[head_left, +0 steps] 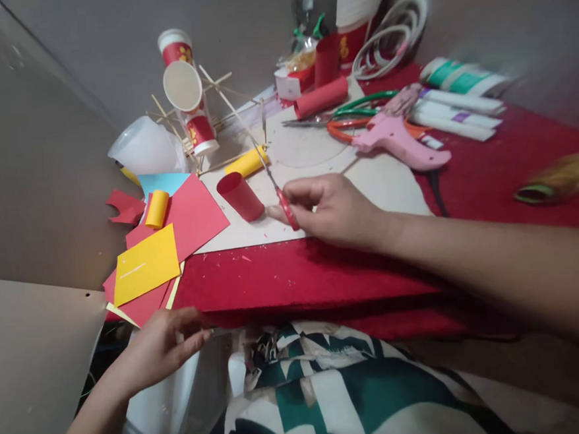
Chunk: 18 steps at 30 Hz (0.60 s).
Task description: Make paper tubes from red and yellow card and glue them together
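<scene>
R hand (pixel 336 207) over table, closed on small red-handled scissors (pixel 286 209), fingers round the handle, blades pointing up & away. Fingertips right by the base of a red paper tube (pixel 249 203) standing at a tilt on white board (pixel 386 187); can't tell if they touch it. L hand (pixel 177 344) well apart from R, nr table edge, fingers loosely bent, nothing seen in it. Red cloth (pixel 254 282) on table, tiny paper scraps on it by the board's front edge. Just beyond tube: yellow roll (pixel 246 162) lying on its side. L of tube: red sheet (pixel 197 217), yellow sheet (pixel 149 266) over other paper, plus short yellow tube (pixel 157 210). Behind: red/white paper cups (pixel 199 132) w/ thin wooden sticks (pixel 217 82) crossing nr them; translucent white bowl (pixel 143 144) to their L. Back R: another red tube (pixel 321 97) lying down, green-handled scissors (pixel 365 102), pink glue gun (pixel 395 137), white coiled cord (pixel 380 52). Patterned green/white clothing (pixel 381 389) below table edge.
</scene>
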{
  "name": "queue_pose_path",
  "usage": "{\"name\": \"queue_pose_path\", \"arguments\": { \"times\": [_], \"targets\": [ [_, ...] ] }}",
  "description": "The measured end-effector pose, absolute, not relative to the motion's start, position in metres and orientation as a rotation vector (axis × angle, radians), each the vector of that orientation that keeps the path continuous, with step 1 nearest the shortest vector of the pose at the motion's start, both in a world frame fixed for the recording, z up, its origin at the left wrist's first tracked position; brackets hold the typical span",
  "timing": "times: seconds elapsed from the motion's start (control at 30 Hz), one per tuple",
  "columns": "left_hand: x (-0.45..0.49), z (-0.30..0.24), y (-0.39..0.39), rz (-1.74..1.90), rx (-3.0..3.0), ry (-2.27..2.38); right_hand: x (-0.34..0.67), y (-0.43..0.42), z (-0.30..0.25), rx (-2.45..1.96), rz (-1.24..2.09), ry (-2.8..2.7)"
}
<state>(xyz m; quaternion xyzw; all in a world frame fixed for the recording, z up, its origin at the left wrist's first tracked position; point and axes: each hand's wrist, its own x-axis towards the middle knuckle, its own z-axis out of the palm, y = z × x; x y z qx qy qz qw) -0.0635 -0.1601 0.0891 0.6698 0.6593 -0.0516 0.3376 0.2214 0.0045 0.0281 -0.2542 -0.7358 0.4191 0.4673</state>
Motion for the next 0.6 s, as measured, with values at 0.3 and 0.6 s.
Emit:
{"name": "queue_pose_path", "arguments": {
  "times": [0.3, 0.6],
  "targets": [
    [0.013, 0.069, -0.077, 0.988, 1.489, 1.258, 0.217, 0.0, 0.016, -0.521, 0.639, -2.131],
    [0.03, 0.047, -0.033, 1.044, 1.423, 1.2, 0.218, 0.01, 0.018, -0.908, 0.577, -2.338]
  ]
}}
